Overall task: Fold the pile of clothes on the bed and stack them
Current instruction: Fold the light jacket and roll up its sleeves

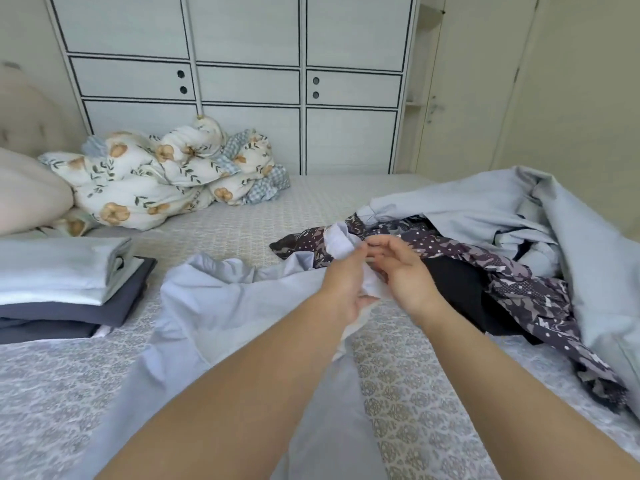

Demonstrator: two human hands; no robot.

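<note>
Pale blue garment (221, 306): left hand (343, 285) grips its edge, right hand (405, 271) relaxed alongside; straighten hem before folding.

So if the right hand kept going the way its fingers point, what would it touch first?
The right hand points up-left toward the left hand, so it would probably first meet the pale lavender cotton garment bunched there; depth is uncertain.

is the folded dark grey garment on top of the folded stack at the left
No, the folded dark grey garment lies under a folded pale blue garment that tops the stack.
</note>
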